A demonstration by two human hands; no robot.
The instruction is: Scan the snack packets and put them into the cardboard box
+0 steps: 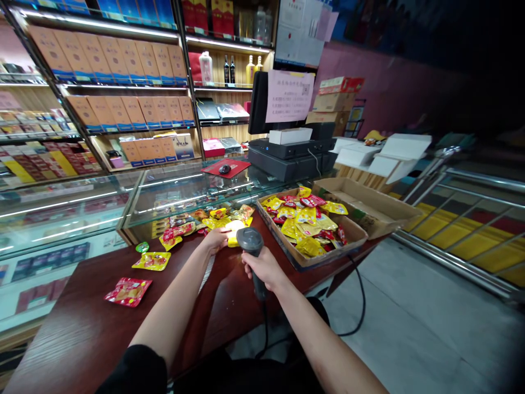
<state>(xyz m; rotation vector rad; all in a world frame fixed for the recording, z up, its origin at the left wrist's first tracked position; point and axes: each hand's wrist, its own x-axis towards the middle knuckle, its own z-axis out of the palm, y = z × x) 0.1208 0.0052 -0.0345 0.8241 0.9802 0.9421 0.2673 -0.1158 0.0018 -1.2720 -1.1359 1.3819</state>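
Low over a dark wood-grain counter, the left hand, palm down, fingers stretched forward and slightly spread, with no curl or clasp, fingertips pressed flat onto a glossy yellow snack packet. That packet partly under and just past the fingertips, its top washed white by a bright glow, between the left hand and the scanner head. Right beside it, the right hand, fingers closed firmly around the grip of a corded handheld barcode scanner, head tipped toward the packet and very near it, though any contact hidden from this angle. From the scanner's base, a black cable looping down past the counter edge. Just behind the left fingertips, a loose heap of red and yellow snack packets along the foot of a glass display case. To the right, a shallow cardboard tray piled with more such packets, well within reach of the right hand and backed by an open cardboard box. Farther left on the counter, apart from both hands, a single yellow packet, a red packet and a small green item. Beyond the glass, a black point-of-sale terminal and a red mouse mat.
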